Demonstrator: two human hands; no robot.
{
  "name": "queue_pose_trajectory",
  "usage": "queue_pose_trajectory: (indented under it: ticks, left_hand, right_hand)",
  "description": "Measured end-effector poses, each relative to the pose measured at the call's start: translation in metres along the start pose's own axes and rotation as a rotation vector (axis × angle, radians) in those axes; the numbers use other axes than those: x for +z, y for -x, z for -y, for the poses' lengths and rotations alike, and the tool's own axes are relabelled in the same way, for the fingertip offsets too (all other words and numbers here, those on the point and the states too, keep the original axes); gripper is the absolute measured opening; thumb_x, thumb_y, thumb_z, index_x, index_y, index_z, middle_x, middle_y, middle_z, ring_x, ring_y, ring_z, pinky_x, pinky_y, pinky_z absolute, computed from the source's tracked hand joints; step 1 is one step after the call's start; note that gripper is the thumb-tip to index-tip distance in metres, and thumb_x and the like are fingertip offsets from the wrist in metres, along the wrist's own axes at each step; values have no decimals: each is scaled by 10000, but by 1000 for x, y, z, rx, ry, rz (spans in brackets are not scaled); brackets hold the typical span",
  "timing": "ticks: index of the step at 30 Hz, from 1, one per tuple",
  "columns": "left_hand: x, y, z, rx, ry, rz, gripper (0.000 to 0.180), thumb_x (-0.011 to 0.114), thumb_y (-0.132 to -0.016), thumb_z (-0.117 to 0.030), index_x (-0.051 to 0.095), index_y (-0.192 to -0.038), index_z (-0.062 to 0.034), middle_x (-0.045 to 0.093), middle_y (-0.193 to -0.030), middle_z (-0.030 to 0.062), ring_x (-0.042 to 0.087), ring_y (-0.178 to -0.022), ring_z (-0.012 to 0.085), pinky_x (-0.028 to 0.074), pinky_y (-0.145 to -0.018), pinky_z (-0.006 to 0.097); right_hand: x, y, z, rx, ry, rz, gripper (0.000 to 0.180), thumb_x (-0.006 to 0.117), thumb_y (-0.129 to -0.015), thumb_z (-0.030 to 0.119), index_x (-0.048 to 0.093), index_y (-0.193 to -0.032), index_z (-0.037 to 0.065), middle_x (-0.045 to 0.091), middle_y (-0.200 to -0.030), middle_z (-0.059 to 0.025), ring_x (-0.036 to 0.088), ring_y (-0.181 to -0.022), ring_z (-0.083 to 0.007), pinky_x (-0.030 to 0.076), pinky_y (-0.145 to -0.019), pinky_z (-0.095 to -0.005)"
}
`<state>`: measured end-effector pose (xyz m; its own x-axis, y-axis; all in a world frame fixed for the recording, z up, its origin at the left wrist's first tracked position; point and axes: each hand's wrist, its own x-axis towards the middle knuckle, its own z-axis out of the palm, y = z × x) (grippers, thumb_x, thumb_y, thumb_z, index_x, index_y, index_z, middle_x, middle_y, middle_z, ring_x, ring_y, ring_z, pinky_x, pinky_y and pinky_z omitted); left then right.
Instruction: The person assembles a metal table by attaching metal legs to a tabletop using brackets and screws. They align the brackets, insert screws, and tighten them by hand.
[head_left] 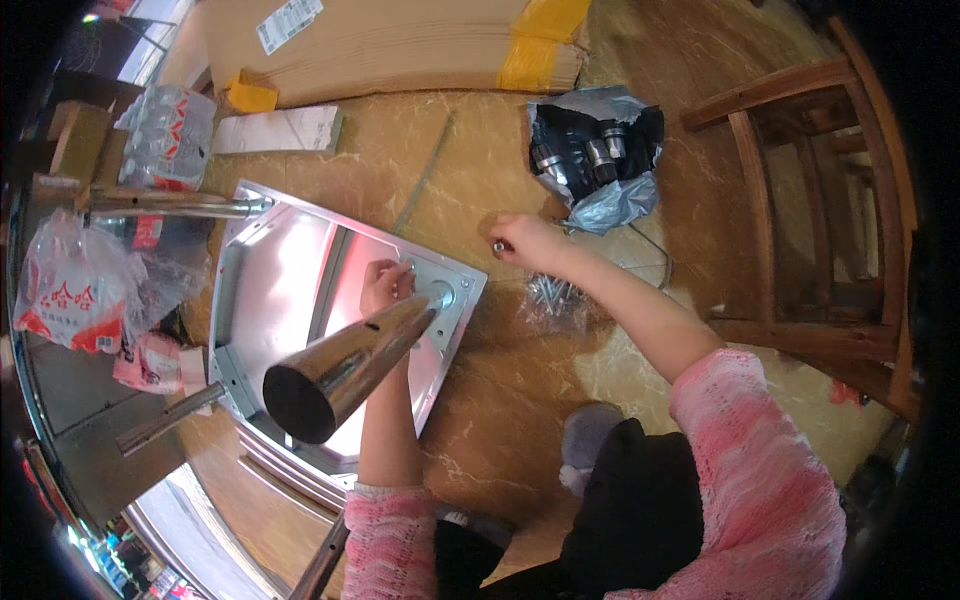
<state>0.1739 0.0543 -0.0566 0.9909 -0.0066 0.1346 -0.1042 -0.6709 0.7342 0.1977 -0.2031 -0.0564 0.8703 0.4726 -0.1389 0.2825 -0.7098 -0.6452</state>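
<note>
A metal tabletop (275,265) lies underside up on the floor, with a thick chrome leg (350,372) rising from its right corner. Beside the base of that leg, my left hand (384,287) has its fingers curled together at the corner plate. Whatever they pinch is too small to make out. To the right, over the floor, my right hand (535,245) is closed on a small metal piece, whose shiny end shows at the fingertips. Just below this hand lies a clear bag of bolts (552,298).
An opened grey plastic bag (612,205) holds several chrome fittings. A wooden chair frame (755,215) stands at right. A large cardboard box (400,50) spans the back, with a white block (280,132) before it. Plastic bags (70,280) and wrapped bottles (168,135) crowd the left.
</note>
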Motion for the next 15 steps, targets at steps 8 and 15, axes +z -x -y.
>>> queue_pose_trajectory:
  ticks: [8,15]
  left_hand:
    - [5,0,1,-34,268,-41,198,658,-734,-45,638,-929,-23,569,-867,78,567,-724,152,473,-626,246]
    - [-31,72,-49,-381,8,275,483,714,-699,-291,544,-1072,-36,594,-1001,120,582,-859,253,464,-708,380]
  right_hand:
    - [3,14,-11,-47,-50,-138,187,603,-682,81,599,-863,32,593,-796,-162,581,-774,-339,469,-678,-412]
    - [-20,31,-26,67,-85,-342,152,588,-722,101,612,-849,19,601,-782,-157,587,-726,-331,471,-643,-397]
